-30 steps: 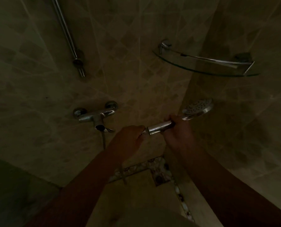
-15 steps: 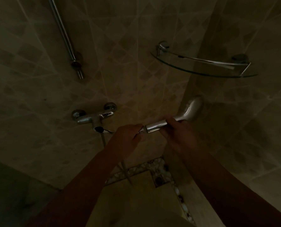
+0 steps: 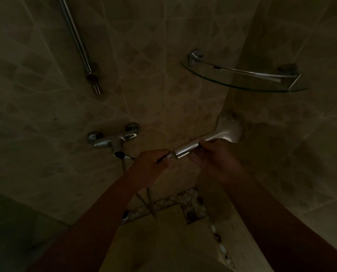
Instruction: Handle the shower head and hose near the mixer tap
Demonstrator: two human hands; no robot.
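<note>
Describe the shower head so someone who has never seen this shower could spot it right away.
Start at the curved glass corner shelf on the tiled wall and look straight down. Below it is the chrome handheld shower head, its handle gripped by the right hand while the left hand holds the hose end. Unlike the wall-fixed chrome mixer tap, it is held free of the wall.

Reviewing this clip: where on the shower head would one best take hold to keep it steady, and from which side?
Probably the straight chrome handle of the shower head, wrapped from below, as the right hand does: it is slim and cylindrical, while the head end flares wide. The left hand grips the hose end.
</note>
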